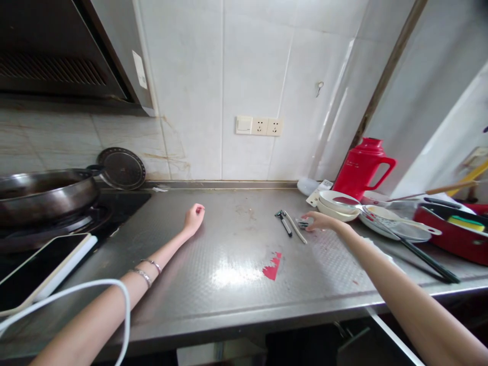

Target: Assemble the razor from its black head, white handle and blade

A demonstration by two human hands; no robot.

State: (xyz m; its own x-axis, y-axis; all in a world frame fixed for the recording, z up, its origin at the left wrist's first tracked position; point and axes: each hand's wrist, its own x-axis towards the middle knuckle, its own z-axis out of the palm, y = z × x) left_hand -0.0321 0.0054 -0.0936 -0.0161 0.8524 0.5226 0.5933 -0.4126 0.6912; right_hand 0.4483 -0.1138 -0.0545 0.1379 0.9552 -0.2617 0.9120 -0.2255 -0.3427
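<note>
My left hand (pixel 194 219) rests on the steel counter (pixel 229 244), its fingers curled into a loose fist with no object showing in them. Bracelets circle that wrist. Over on the right, my right hand (pixel 319 222) has its fingers closed around a small clear and dark-grey thing (pixel 303 222), too small to name for sure. Just left of it lie a razor (pixel 284 224) with a black and silver handle and a pale, slightly curved stick (pixel 296 227). Nearer to me, a torn piece of red paper (pixel 272 267) lies flat.
At left, a metal pan (pixel 49 195) sits on the stove, with a phone (pixel 41 272) and white cable (pixel 124 305) closer. Rightward stand a red thermos (pixel 360 168), stacked bowls (pixel 335 211), a ladle (pixel 412 223) and a red pan (pixel 450 234). Wall sockets (pixel 267 126) are behind.
</note>
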